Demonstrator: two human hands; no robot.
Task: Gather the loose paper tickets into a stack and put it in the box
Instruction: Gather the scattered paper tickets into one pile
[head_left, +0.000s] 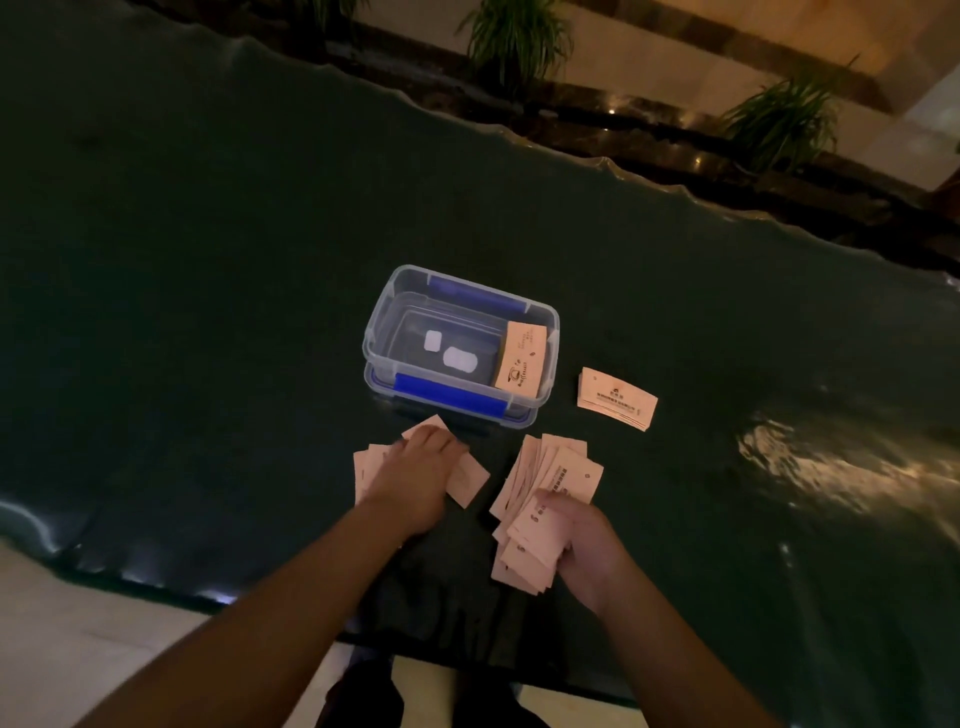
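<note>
Clear box (384, 317) holds ticket stack (519, 364); left hand (421, 478) flat on loose tickets (470, 480); right hand (582, 551) grips fanned tickets (540, 478).

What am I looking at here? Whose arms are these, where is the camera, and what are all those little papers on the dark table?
There is no machine here: a person wears a camera on the head, so the single picture looks forward and down at their own two bare arms.

The left hand lies flat on a few loose tickets, pressing them against the dark table. The right hand has its grip closed on a fanned bundle of tickets.

Beyond the hands stands a clear plastic box with blue clips, its top open. Some tickets in the box lean against its right wall. To the right of the box, apart from it, lies a neat stack of tickets.

Potted plants stand beyond the table.
</note>
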